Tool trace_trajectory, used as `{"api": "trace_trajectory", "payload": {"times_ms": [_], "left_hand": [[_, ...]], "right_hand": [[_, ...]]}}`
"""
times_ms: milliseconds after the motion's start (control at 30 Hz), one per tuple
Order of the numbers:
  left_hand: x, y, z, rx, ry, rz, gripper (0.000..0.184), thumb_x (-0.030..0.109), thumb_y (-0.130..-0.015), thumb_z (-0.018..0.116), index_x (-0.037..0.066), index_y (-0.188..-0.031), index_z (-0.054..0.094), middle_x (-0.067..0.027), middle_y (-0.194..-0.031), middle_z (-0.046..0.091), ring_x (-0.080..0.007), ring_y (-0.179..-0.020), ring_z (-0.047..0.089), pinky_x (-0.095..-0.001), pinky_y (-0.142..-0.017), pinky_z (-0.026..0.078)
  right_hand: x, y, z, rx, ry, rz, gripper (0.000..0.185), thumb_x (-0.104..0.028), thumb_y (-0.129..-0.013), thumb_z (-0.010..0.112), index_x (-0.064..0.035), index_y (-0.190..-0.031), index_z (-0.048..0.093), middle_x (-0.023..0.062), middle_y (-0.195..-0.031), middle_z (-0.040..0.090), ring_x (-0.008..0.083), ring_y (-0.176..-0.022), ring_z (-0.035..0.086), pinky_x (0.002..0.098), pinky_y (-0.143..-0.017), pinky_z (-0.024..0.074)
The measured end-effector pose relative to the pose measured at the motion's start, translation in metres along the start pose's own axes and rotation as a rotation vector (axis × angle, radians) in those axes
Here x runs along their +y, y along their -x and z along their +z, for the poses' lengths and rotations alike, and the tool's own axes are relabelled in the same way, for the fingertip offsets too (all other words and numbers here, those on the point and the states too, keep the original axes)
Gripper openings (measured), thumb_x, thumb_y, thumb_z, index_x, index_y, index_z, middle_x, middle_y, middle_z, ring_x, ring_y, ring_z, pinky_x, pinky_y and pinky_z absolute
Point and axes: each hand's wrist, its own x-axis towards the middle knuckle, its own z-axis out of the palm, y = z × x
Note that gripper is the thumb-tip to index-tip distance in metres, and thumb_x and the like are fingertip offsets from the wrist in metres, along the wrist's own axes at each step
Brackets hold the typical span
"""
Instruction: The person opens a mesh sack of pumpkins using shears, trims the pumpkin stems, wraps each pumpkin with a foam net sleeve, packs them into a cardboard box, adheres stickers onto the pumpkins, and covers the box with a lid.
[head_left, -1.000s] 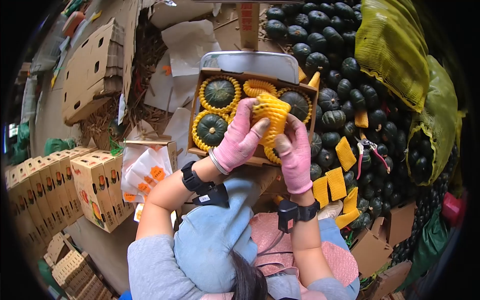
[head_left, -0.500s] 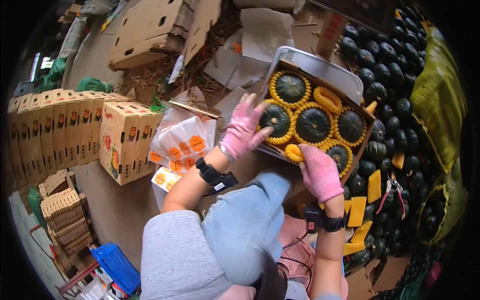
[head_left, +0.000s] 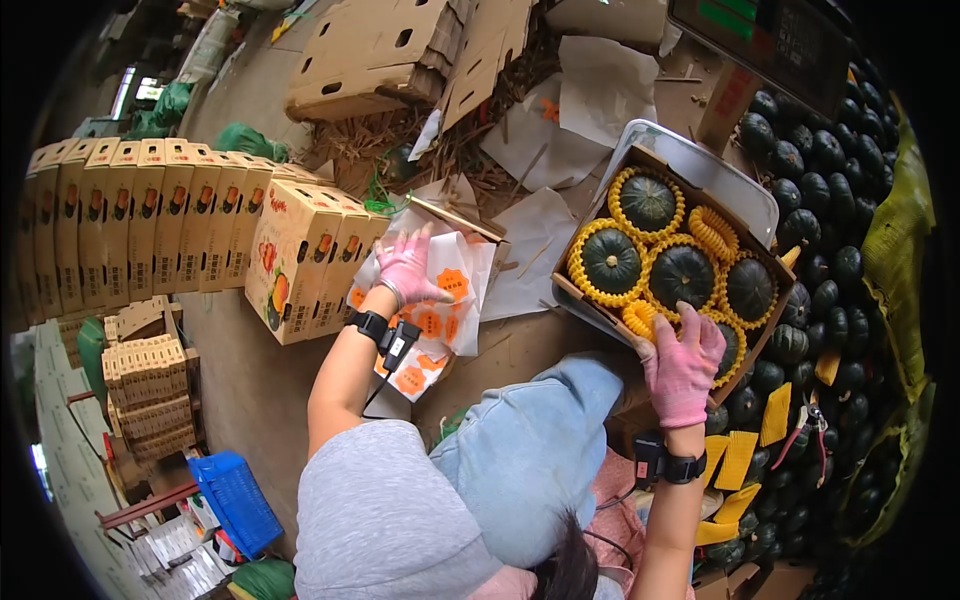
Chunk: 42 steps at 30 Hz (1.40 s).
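Note:
My left hand (head_left: 405,268), in a pink glove, lies with fingers spread over white paper sheets with orange printed stickers (head_left: 452,286). My right hand (head_left: 685,370), also gloved in pink, is over the near edge of an open cardboard box (head_left: 640,152), its thumb and fingers apart. Inside the box are several dark green pumpkins (head_left: 686,275), each ringed by a yellow foam net (head_left: 578,270). A folded yellow foam net (head_left: 638,318) sits just beyond the right thumb, and another folded net (head_left: 713,233) fills a gap at the far side.
The box rests on a silver tray (head_left: 757,190), with a scale display (head_left: 770,40) beyond. Piled green pumpkins (head_left: 790,330), yellow foam pieces (head_left: 738,460) and pink-handled pruners (head_left: 805,430) lie right. Printed cartons (head_left: 290,262) line the left; a blue crate (head_left: 235,503) stands lower left.
My left hand has moved from the box's left side to the stickered sheets. My right hand has drawn off the folded foam net. The view has shifted, moving the scene rightward.

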Motion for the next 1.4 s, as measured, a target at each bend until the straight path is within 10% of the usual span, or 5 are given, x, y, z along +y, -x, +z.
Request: {"api": "trace_trajectory", "payload": {"times_ms": [300,767,933,1133,1400], "left_hand": [[0.007,0.006,0.050,0.046,0.046,0.142,0.020,0.024,-0.081,0.064,0.021,-0.100,0.064,-0.0019,-0.100,0.064,-0.0206,-0.106,0.056,-0.0622,-0.107,0.014],[0.127,0.039,-0.182,0.307,0.622,1.252,0.023,0.006,-0.079,0.067,0.005,-0.102,0.066,-0.0098,-0.074,0.060,-0.0297,-0.071,0.058,-0.0380,-0.065,0.047],[0.142,0.045,-0.176,0.574,1.050,0.995,0.051,0.010,-0.080,0.071,0.004,-0.125,0.050,-0.0083,-0.107,0.060,-0.0147,-0.091,0.058,-0.0277,-0.084,0.048],[0.098,0.034,-0.119,0.480,1.257,0.573,0.053,0.050,-0.092,0.048,0.001,-0.085,0.067,-0.0196,-0.111,0.058,-0.0280,-0.108,0.054,-0.0373,-0.094,0.040],[0.104,0.038,-0.120,0.184,1.302,0.980,0.032,0.026,-0.077,0.070,0.005,-0.100,0.071,-0.0162,-0.154,0.011,-0.0309,-0.138,0.024,-0.0430,-0.112,0.018]], "right_hand": [[-0.011,0.010,-0.014,0.190,-0.168,0.101,0.047,-0.036,-0.084,0.063,-0.0060,-0.120,0.057,0.0151,-0.122,0.051,0.0345,-0.114,0.044,0.0457,-0.101,0.0314],[-0.034,-0.013,-0.056,-0.046,-1.191,0.111,0.062,-0.009,-0.074,0.074,-0.0039,-0.130,0.048,0.0138,-0.096,0.063,0.0238,-0.078,0.064,0.0316,-0.072,0.0524],[-0.012,-0.019,-0.066,-0.098,-1.119,0.084,0.034,0.007,-0.075,0.064,-0.0043,-0.108,0.066,0.0121,-0.085,0.066,0.0195,-0.080,0.066,0.0279,-0.073,0.0521],[0.004,-0.012,-0.063,-0.033,-1.381,0.231,0.035,0.011,-0.075,0.066,0.0001,-0.108,0.065,0.0088,-0.096,0.069,0.0137,-0.089,0.065,0.0255,-0.078,0.0515],[0.011,-0.002,-0.055,0.021,-1.522,0.467,0.043,0.006,-0.074,0.072,0.0023,-0.115,0.060,0.0065,-0.096,0.067,0.0127,-0.093,0.063,0.0263,-0.084,0.0502]]}}
